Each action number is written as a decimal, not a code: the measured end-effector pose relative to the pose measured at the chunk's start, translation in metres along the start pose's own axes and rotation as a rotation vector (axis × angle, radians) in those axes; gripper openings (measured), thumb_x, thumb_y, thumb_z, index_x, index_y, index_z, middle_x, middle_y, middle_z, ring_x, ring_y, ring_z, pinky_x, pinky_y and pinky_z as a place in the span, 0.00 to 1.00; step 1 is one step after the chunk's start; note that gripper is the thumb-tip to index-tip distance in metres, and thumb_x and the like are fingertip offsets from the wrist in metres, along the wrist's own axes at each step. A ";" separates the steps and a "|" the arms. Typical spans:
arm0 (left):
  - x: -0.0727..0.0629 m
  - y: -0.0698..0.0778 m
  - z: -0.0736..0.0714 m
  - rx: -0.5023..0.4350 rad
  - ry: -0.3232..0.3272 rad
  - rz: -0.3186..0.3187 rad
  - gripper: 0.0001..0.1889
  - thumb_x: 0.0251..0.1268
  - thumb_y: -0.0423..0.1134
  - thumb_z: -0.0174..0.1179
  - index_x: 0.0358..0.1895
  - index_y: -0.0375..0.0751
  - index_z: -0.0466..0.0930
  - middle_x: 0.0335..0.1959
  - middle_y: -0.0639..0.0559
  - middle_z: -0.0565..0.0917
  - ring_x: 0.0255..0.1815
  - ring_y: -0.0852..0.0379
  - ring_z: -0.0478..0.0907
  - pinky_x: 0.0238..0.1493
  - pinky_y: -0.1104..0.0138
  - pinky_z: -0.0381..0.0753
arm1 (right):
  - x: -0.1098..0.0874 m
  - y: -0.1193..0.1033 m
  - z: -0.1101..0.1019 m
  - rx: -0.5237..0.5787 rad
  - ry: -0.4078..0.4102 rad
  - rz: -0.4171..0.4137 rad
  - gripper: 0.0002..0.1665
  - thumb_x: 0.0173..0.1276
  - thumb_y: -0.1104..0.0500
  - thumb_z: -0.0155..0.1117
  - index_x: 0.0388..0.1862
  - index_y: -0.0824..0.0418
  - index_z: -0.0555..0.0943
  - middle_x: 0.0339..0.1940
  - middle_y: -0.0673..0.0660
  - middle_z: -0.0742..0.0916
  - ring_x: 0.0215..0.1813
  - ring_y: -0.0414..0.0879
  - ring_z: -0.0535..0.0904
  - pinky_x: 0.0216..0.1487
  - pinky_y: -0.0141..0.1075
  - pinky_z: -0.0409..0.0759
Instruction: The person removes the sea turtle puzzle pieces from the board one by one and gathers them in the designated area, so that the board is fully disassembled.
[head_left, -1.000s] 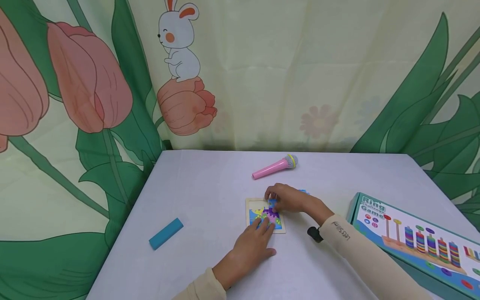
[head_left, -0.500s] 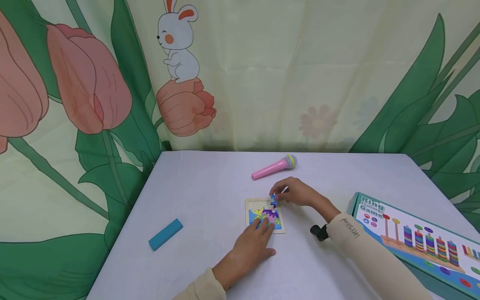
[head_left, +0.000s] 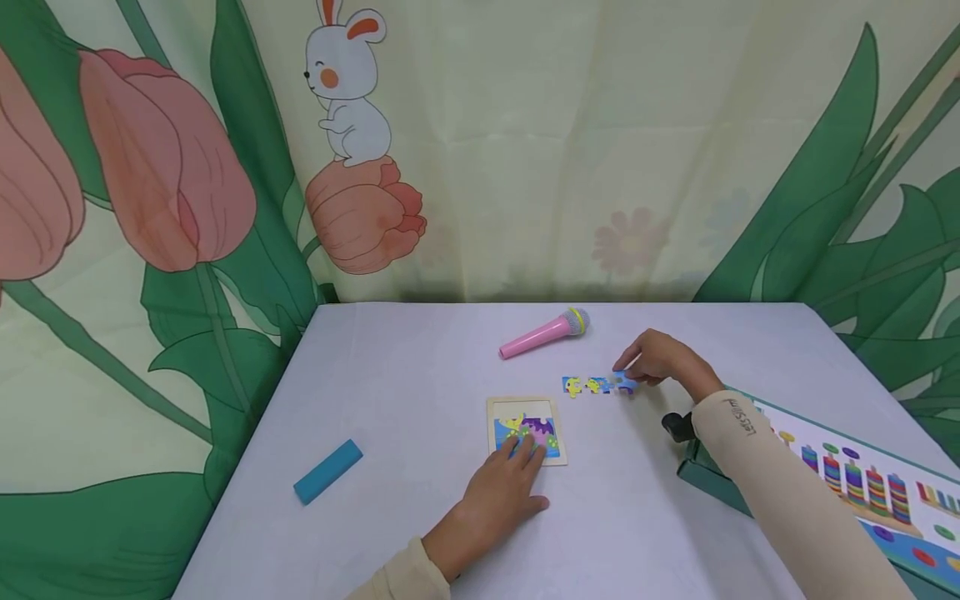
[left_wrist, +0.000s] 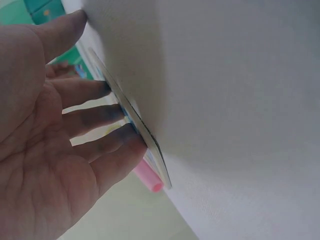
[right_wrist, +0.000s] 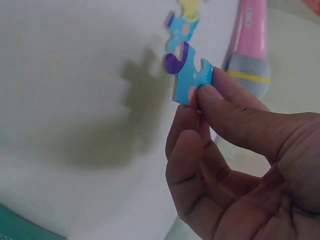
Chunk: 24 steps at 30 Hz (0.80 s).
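Observation:
My right hand (head_left: 663, 360) pinches a blue puzzle piece (right_wrist: 192, 75) with a purple edge between thumb and fingers; its shadow falls on the white table below. Just left of it, two more puzzle pieces (head_left: 573, 386) with yellow and blue print lie in a row. My left hand (head_left: 495, 500) rests its straight fingertips on the lower edge of a wooden puzzle frame (head_left: 490, 425). Purple, yellow and blue pieces (head_left: 538, 428) fill the frame's lower part, and its upper part shows bare wood. In the left wrist view, the fingers (left_wrist: 95, 120) spread along the frame's edge.
A pink toy microphone (head_left: 536, 338) lies behind the puzzle frame. To the left is a blue block (head_left: 327, 472). A large ring game box (head_left: 862, 475) stands at the right, partly behind the right sleeve. A printed curtain (head_left: 525, 150) hangs past the table's far edge.
My right hand has lifted the blue puzzle piece out of the frame's upper right and carried it right, beside the two loose pieces. The left hand has stayed on the frame.

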<state>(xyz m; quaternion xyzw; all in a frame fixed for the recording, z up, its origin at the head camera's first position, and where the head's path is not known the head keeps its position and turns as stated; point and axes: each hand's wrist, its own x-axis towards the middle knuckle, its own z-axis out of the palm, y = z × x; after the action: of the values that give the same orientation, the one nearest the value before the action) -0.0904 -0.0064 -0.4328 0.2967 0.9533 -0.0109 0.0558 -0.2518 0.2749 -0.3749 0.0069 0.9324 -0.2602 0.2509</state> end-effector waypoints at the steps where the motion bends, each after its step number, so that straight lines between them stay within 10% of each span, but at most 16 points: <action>1: 0.000 0.000 0.000 -0.004 0.000 -0.001 0.37 0.70 0.60 0.62 0.76 0.46 0.69 0.76 0.49 0.69 0.76 0.48 0.66 0.72 0.62 0.69 | 0.002 0.003 -0.001 0.003 -0.005 0.025 0.12 0.71 0.71 0.63 0.50 0.67 0.89 0.35 0.57 0.84 0.29 0.44 0.74 0.32 0.33 0.79; 24: 0.001 0.000 0.002 0.016 -0.002 -0.002 0.38 0.70 0.61 0.61 0.77 0.47 0.69 0.76 0.50 0.69 0.76 0.49 0.65 0.72 0.63 0.68 | 0.016 0.011 0.011 -0.060 0.055 0.071 0.05 0.69 0.71 0.65 0.38 0.68 0.87 0.34 0.61 0.84 0.33 0.48 0.77 0.32 0.34 0.78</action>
<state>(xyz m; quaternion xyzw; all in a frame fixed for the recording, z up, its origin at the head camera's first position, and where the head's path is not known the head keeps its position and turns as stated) -0.0905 -0.0058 -0.4347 0.2964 0.9533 -0.0189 0.0543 -0.2591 0.2778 -0.3958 0.0398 0.9455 -0.2229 0.2341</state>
